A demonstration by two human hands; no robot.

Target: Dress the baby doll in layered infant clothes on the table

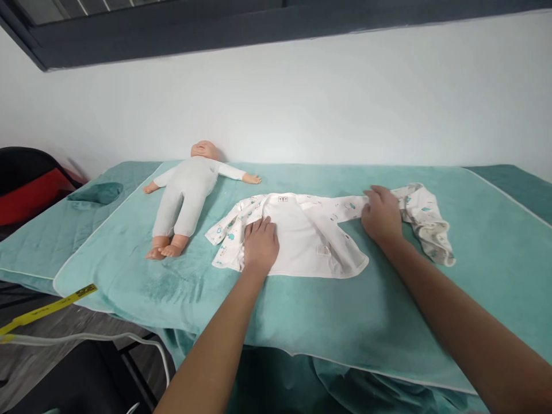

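Observation:
A small white baby shirt (302, 236) with a teal print lies spread open, inside up, on a teal towel (181, 287). My left hand (260, 244) lies flat on the shirt's left front panel, fingers together and stretched out. My right hand (381, 215) presses on the shirt's right sleeve, fingers curled over the cloth. Just right of that hand lies a crumpled piece of matching printed clothing (426, 221). A baby doll (185, 192) in a pale grey suit lies on its back at the left of the towel, arms spread.
The towel covers a table against a white wall (302, 98). A folded teal cloth (97, 192) sits at the far left. A black and red object (26, 184) stands left of the table. A yellow tape (47, 307) and a white cable (107, 339) hang below.

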